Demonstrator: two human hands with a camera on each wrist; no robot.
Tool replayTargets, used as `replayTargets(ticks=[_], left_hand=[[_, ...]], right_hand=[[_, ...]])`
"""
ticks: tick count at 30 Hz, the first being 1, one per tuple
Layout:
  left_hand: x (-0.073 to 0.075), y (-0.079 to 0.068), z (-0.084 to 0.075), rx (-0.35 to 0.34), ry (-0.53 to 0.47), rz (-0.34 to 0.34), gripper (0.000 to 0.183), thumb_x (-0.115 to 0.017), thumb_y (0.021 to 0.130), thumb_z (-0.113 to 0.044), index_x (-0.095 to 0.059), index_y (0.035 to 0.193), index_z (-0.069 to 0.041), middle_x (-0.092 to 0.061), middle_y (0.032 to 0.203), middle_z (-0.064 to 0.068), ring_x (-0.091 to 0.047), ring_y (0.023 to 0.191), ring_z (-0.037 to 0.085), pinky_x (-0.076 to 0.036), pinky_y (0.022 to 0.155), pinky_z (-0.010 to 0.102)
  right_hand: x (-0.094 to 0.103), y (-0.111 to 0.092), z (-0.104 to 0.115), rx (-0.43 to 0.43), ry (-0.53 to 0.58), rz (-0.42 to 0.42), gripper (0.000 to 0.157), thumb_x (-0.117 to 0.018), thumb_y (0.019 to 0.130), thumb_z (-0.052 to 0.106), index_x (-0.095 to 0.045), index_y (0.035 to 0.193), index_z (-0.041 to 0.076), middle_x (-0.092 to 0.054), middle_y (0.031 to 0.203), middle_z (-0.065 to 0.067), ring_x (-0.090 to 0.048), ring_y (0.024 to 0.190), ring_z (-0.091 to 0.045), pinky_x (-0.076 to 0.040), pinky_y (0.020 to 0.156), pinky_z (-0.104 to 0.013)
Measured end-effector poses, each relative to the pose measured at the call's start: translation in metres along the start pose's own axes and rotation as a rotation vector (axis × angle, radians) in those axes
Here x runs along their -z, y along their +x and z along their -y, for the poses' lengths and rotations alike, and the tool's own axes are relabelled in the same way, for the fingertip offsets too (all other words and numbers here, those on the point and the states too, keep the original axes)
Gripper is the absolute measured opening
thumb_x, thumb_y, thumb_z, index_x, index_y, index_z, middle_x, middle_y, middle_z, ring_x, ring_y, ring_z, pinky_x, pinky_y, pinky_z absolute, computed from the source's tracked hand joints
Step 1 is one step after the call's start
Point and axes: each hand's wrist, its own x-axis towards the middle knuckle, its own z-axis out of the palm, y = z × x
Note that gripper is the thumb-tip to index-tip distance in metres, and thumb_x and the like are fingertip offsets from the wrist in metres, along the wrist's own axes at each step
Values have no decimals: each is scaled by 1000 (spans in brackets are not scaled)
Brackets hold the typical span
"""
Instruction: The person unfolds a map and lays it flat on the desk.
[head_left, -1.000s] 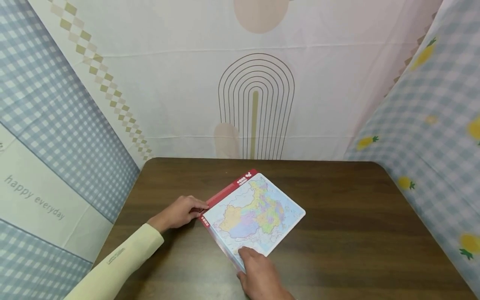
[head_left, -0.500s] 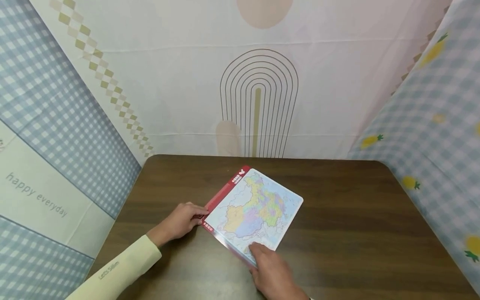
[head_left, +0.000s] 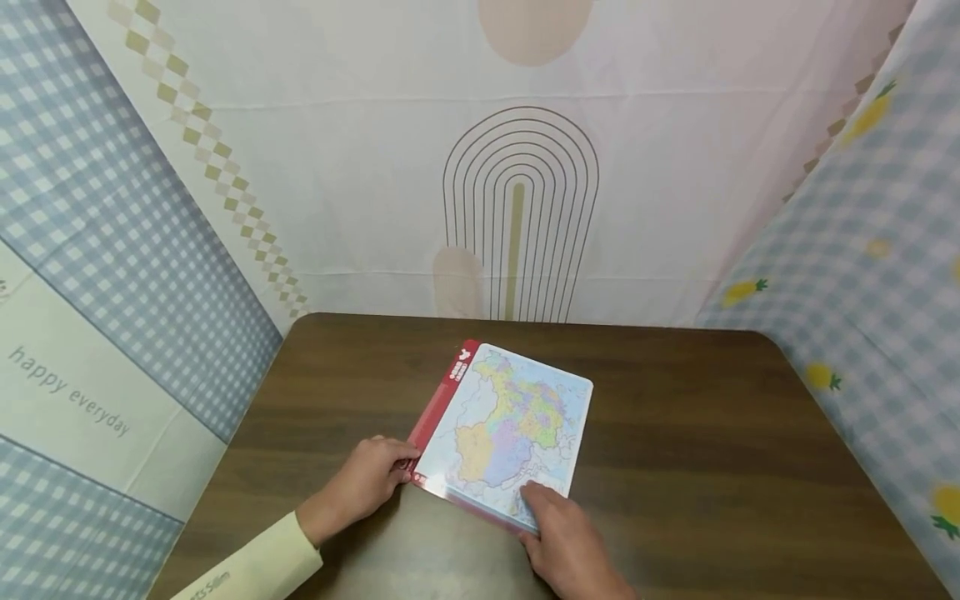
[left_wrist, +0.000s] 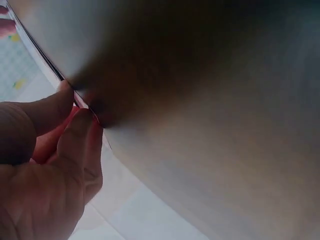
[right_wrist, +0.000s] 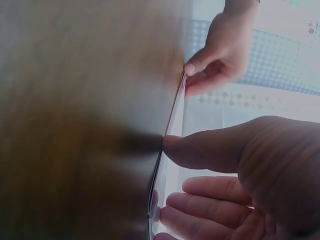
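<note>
A flat, glossy map board (head_left: 517,417) lies slanted on the brown table, a coloured map on its face and a red band along its left side. At its near left corner, my left hand (head_left: 367,479) pinches the edge between thumb and fingers. My right hand (head_left: 570,537) holds the near right corner, index finger on the map and thumb (right_wrist: 205,150) against the near edge. Its other fingers reach over the glossy face in the right wrist view. Low at the table, the left wrist view shows the left thumb (left_wrist: 55,107) at the board's thin edge.
The wooden table (head_left: 697,442) has rounded far corners. Behind it hangs a pale cloth (head_left: 360,192) with an arch pattern. Blue checked cloth (head_left: 105,208) closes off the left, and another checked cloth with pineapples (head_left: 855,333) hangs at the right.
The map board has turned anticlockwise, its far end swinging left and its near edge lying more nearly crosswise. My left hand has come nearer; my right hand has shifted right with its corner.
</note>
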Motion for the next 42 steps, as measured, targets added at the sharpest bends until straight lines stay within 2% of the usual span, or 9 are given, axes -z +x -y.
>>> replayTargets(ticks=[6,11,17,22,26,30,34,42], left_hand=[[-3,-7,-12,25,18,-6,26,-87,84,-4,-83,110,-8,-82,107,5,-73,94,19,-59,84,39],[-5,-12,-21,7,19,-3,27,-86,84,-3,-82,110,-5,-82,107,7,-73,92,18,-58,82,36],[-8,-17,-33,-26,30,-18,23,-88,82,-4,-82,103,-12,-81,100,1,-72,88,13,-57,79,35],[-9,-19,-41,-9,58,-24,20,-90,81,-8,-81,97,-15,-80,94,-2,-69,84,12,-56,77,35],[-9,-19,-43,20,45,-33,24,-91,79,-8,-82,100,-12,-80,98,0,-70,89,14,-57,81,37],[-8,-19,-43,78,-1,-1,30,-92,80,-9,-82,108,-8,-79,104,4,-70,93,17,-59,85,40],[-6,-17,-42,124,-39,35,34,-92,80,-13,-81,111,-5,-78,107,5,-68,93,17,-58,85,41],[-8,-16,-38,91,-54,8,31,-92,80,-13,-82,109,-6,-78,104,4,-68,91,16,-56,85,41]], right_hand=[[5,3,-8,-31,18,28,56,-91,82,12,-68,131,0,-70,135,-18,-69,124,-35,-58,98,-48],[10,3,-12,-72,36,58,57,-89,83,8,-66,134,-2,-67,140,-19,-66,129,-36,-55,103,-50],[15,2,-19,-87,32,91,54,-82,89,2,-63,140,-3,-64,146,-21,-61,136,-37,-51,109,-53],[16,0,-22,-73,10,85,52,-79,91,1,-63,140,-2,-64,146,-21,-61,136,-37,-50,109,-54],[16,1,-22,-76,-7,84,53,-80,90,3,-64,140,-1,-64,146,-19,-61,137,-36,-51,109,-53],[14,6,-17,-89,-14,122,54,-81,92,11,-63,142,2,-63,149,-16,-59,140,-32,-51,109,-53],[9,13,-11,-47,-17,127,53,-81,92,14,-65,141,3,-63,149,-15,-59,140,-30,-52,108,-53],[-1,28,0,74,14,143,51,-82,92,16,-66,138,3,-65,147,-17,-62,137,-32,-54,104,-55]])
